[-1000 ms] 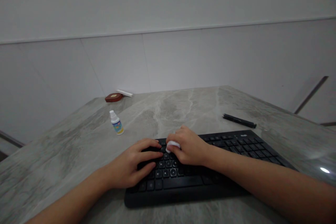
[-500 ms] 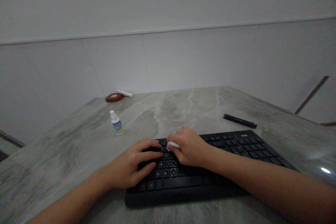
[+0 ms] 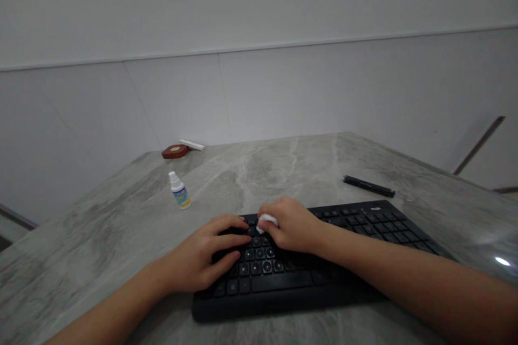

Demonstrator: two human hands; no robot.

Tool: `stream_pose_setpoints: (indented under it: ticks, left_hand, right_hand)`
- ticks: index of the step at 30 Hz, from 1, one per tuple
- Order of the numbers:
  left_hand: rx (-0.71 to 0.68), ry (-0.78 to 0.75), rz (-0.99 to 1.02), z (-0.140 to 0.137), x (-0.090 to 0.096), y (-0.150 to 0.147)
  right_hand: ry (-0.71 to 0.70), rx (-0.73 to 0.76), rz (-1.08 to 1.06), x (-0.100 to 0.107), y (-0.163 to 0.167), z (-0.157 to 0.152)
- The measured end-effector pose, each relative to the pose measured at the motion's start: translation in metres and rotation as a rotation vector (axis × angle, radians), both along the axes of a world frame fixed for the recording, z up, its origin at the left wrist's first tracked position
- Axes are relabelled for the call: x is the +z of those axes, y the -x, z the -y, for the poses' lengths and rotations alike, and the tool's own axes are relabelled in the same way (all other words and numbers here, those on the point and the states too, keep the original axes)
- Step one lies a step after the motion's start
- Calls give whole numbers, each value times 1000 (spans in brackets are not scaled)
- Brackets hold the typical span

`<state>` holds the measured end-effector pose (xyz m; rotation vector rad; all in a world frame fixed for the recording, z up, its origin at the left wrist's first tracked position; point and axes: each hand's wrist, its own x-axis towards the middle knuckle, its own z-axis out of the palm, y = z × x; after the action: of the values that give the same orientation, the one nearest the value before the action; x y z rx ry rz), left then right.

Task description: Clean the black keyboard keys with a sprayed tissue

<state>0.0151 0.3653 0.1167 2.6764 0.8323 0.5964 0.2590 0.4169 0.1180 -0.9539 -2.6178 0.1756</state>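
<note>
A black keyboard (image 3: 283, 281) lies at a slight angle on the grey marbled table. My left hand (image 3: 204, 252) rests over its left end, fingers spread and touching the keys, with nothing held. Curled closed over the upper-left keys is my right hand (image 3: 289, 223). Between its thumb and fingers it pinches a small white wad (image 3: 268, 219), which looks like tissue or cloth and is pressed at the keys. Part of the wad is hidden inside the fingers. My right forearm crosses above the right part of the keyboard and covers some keys.
A small white bottle (image 3: 179, 191) with a blue and yellow label stands beyond my left hand. Behind the keyboard's right side lies a black pen (image 3: 368, 186). A red-brown box (image 3: 175, 152) and a white strip (image 3: 191, 145) are at the far edge, by the wall (image 3: 267, 94).
My right hand has shifted slightly on the keys, and more of the white wad shows. My left hand stays in place.
</note>
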Motion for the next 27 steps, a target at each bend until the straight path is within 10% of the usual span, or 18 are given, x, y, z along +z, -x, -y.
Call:
stream_pose_setpoints:
  ticks: [27]
  left_hand:
    - [-10,-5,21,1,3,-2]
  right_hand:
    - [-7,111,-80,-3,-1,-4]
